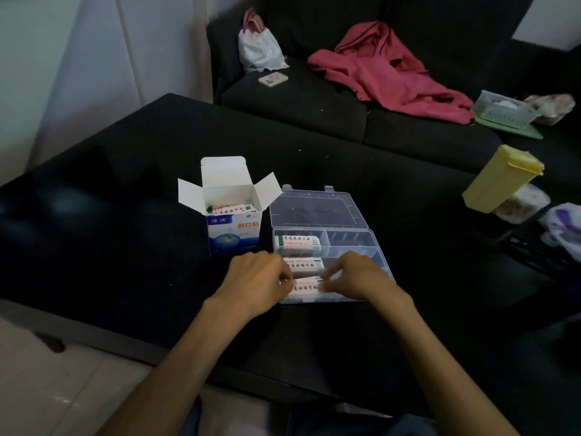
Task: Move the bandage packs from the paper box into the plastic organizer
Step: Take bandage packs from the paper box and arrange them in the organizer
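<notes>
Left hand [256, 275], right hand [353, 273] (fingers curled) on bandage pack [306, 286]

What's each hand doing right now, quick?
Left hand: pinching the left end of a bandage pack in the organizer.
Right hand: pinching the right end of the same pack.

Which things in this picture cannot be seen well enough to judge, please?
- Head view: the nearest bandage pack has both ends covered by the left hand and right hand.
- How many packs remain inside the paper box: its walls hide all but the top.
- The near right compartments of the plastic organizer: hidden by the right hand.
- Print on the packs: too small to read.
</notes>
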`<state>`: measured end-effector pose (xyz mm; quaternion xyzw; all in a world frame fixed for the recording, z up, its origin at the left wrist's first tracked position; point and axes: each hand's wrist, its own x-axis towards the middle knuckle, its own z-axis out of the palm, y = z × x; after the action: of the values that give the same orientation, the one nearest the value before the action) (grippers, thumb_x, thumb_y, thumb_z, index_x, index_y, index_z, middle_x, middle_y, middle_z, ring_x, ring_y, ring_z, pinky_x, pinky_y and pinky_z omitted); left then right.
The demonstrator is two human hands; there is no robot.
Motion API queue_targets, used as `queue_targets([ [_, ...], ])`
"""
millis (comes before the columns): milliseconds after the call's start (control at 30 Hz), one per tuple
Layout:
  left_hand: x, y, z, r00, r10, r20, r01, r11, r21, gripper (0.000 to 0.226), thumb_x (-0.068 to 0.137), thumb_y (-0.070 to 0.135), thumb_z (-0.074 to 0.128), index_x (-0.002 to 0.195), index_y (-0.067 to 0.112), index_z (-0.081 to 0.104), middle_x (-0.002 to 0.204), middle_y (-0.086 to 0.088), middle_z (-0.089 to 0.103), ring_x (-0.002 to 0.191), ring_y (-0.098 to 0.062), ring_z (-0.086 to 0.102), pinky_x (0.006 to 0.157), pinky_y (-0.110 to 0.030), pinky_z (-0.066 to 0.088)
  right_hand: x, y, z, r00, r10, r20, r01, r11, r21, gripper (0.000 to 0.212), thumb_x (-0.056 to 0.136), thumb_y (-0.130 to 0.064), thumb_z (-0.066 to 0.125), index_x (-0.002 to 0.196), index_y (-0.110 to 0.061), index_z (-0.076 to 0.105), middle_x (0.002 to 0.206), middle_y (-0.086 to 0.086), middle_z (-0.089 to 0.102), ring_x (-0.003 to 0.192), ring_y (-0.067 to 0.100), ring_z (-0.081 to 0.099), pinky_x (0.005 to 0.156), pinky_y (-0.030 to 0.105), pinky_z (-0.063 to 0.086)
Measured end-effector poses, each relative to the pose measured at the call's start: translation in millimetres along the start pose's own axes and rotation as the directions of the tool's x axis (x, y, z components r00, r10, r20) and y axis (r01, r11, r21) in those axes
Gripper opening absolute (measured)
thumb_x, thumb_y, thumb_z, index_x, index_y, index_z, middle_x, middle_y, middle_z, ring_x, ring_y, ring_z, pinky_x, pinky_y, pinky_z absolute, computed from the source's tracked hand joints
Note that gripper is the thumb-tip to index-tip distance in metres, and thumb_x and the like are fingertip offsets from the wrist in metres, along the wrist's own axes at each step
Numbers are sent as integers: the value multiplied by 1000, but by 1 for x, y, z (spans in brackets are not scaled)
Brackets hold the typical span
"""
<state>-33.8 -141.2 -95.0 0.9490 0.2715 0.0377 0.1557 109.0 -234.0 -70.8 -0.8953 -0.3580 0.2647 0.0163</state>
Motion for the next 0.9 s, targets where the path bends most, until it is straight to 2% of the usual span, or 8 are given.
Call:
queue_targets([
  [133,5,2,3,999,0,41,0,1000,-4,24,92,43,53,110,33,66,111,4,66,100,-17,60,70,-27,38,1,1,-7,999,-14,33,14,1000,-2,27,82,-30,72,108,-27,69,122,2,61,110,18,56,91,32,45],
  [267,8,2,1,998,-23,66,26,999,-46,18,90,35,57,104,34,68,105,7,67,96,-15,61,73,-28,43,7,-5,-21,999,-6,40,9,997,-79,32,85,-28,67,114,-15,66,118,5,64,106,20,59,90,32,48],
  [367,9,0,-1,996,-2,89,7,998,-57,18,90,33,59,105,35,68,107,8,67,97,-13,61,74,-26,43,7,-15,-31,998,-12,56,25,971,-236,40,84,-27,68,120,-12,58,120,5,61,110,23,57,95,38,47],
  [533,11,-2,-1,995,17,97,-9,997,-80,19,91,32,60,108,35,68,109,8,67,96,-9,60,72,-23,40,3,-32,-24,996,-24,90,66,862,-502,50,84,-25,70,126,-12,48,128,7,55,117,27,52,95,39,42],
  [667,10,-2,0,995,17,98,-9,997,-79,19,91,33,58,108,35,67,107,8,66,96,-10,59,70,-23,38,6,-28,-23,998,-2,59,29,884,-466,46,85,-21,66,126,-11,48,126,7,56,115,25,54,92,37,44],
  [800,11,-4,-1,993,18,113,-9,997,-81,19,91,33,58,108,36,67,107,8,66,88,-8,57,68,-23,38,6,-23,-19,998,-54,-25,36,882,-470,38,89,-21,61,123,-12,49,119,5,59,108,23,56,84,33,43],
  [900,11,-4,-1,991,22,133,-10,996,-88,20,92,33,57,110,36,67,108,8,65,85,-6,54,68,-22,37,8,-23,-16,996,-71,-53,38,881,-471,38,87,-20,62,122,-12,49,119,6,58,109,23,56,87,34,43],
])
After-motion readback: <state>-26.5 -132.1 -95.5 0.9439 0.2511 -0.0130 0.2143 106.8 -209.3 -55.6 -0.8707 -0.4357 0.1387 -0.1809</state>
